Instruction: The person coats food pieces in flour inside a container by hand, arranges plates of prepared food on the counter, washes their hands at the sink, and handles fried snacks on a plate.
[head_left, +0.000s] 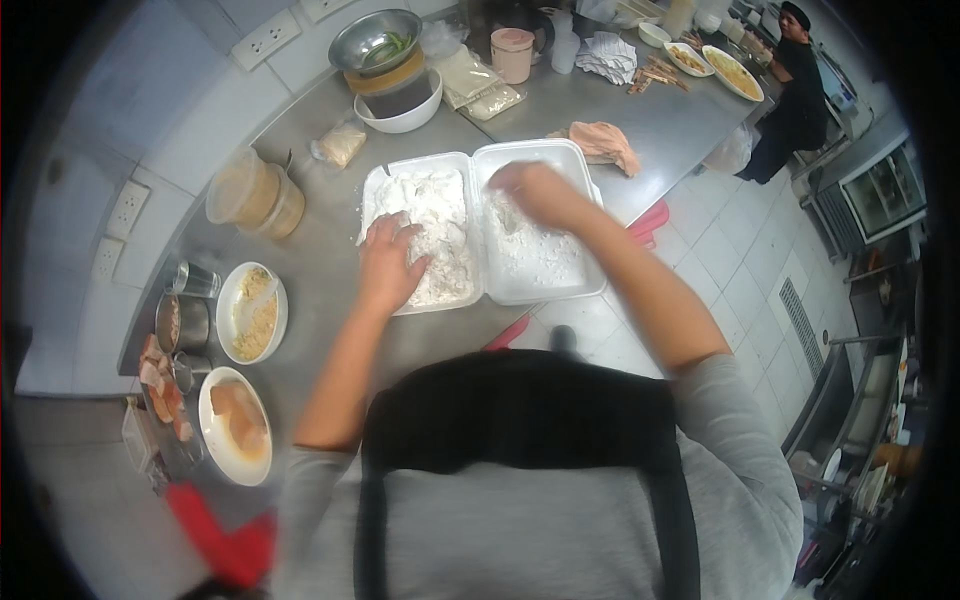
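Note:
An open white foam takeaway box (541, 291) lies on the steel counter. White flour (442, 202) fills its left half, and flour-coated clumps show near the middle of that half. My left hand (390, 259) rests on the flour at the left edge, fingers spread, with nothing seen in its grasp. Over the right half is my right hand (534, 191), blurred and with fingers bent down; whether it holds anything is hidden. Below its fingers a pale floured lump (510, 219) lies among scattered flour on the foam.
To the left stand a white bowl of crumb-like food (255, 313), an oval dish of raw meat in liquid (238, 427) and plastic tubs (259, 196). Behind are a steel bowl (375, 45) and a pink cloth (604, 146). A co-worker (795, 90) stands at the far right counter.

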